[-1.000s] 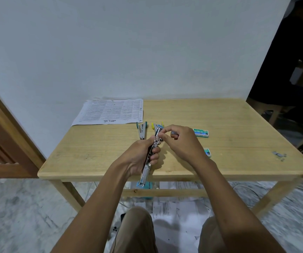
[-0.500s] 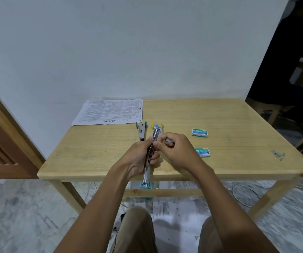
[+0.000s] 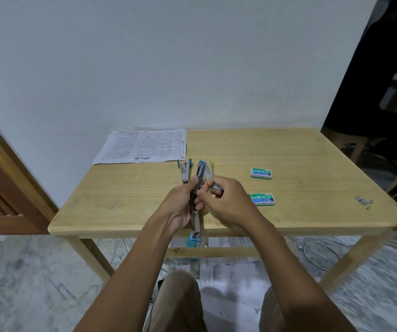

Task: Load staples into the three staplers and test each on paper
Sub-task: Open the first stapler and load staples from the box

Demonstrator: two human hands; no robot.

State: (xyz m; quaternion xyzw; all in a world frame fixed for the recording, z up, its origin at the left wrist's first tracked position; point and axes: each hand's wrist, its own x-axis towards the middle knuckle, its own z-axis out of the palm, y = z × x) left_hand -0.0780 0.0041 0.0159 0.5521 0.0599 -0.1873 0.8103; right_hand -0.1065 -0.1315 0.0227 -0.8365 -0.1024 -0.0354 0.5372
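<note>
My left hand (image 3: 183, 207) grips a blue stapler (image 3: 198, 188) swung fully open, its metal channel pointing away from me and its blue end hanging over the table's front edge. My right hand (image 3: 228, 202) pinches a small strip of staples (image 3: 216, 187) right beside the channel. A teal stapler (image 3: 184, 170) and a yellow stapler (image 3: 209, 169) lie open on the table just beyond my hands, the yellow one partly hidden. Printed paper (image 3: 144, 146) lies at the back left.
Two green staple boxes (image 3: 261, 173) (image 3: 262, 199) sit right of my hands on the wooden table (image 3: 312, 168). Loose staple bits (image 3: 362, 202) lie near the right edge. Papers litter the floor under the table. A wall stands behind, a wooden door to the left.
My right hand has slid back toward me along the stapler, uncovering the nearer green box. The left hand keeps the same grip on the stapler.
</note>
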